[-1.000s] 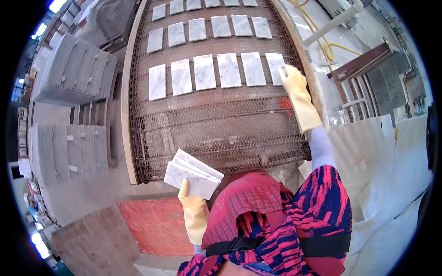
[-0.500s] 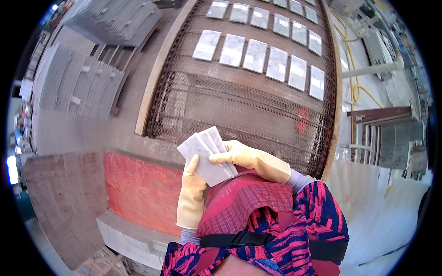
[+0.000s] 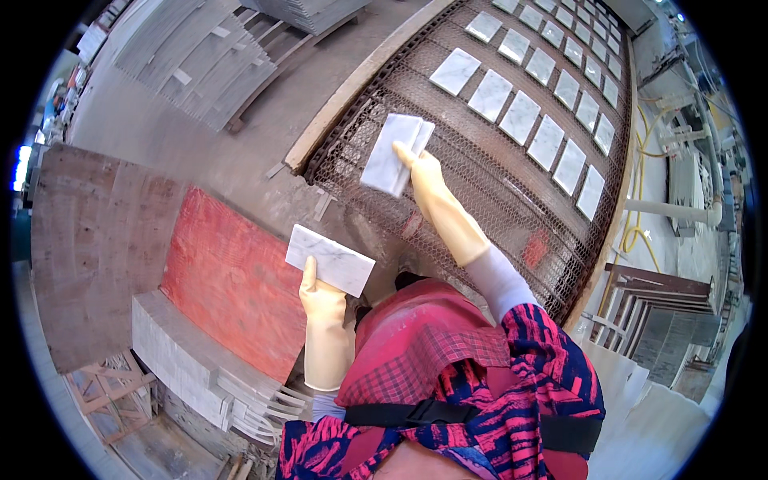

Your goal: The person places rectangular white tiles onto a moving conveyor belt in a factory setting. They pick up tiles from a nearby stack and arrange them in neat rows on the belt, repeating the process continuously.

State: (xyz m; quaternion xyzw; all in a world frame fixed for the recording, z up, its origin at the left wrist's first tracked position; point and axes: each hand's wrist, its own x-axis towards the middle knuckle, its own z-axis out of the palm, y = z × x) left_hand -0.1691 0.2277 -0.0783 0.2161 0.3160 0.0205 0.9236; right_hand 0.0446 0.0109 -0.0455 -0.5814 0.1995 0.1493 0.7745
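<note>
In cream rubber gloves, my two hands are apart, each gripping white marble tile with grey veins. My left hand [image 3: 324,316] is closed on the lower edge of one rectangular tile [image 3: 332,262], thumb on its face, in front of the red panel's right end. Farther forward and to the right, my right hand [image 3: 432,184] is stretched out over the near end of a mesh conveyor belt [image 3: 496,204]. It is closed on a small stack of tiles [image 3: 386,160], at least two, slightly fanned. Beyond it, rows of similar tiles [image 3: 520,117] lie spaced out on the belt.
A red panel [image 3: 240,280] and a brown board [image 3: 104,248] are on the left, with a row of stacked pale tiles [image 3: 180,360] below them. Grey slab stacks [image 3: 200,68] stand at upper left. A yellow hose [image 3: 632,236] and a slab rack [image 3: 656,280] are right of the conveyor.
My hands have separated, splitting the fanned tiles between them. My right hand has reached forward over the belt with its stack; the left keeps one tile. The view has turned leftward.
</note>
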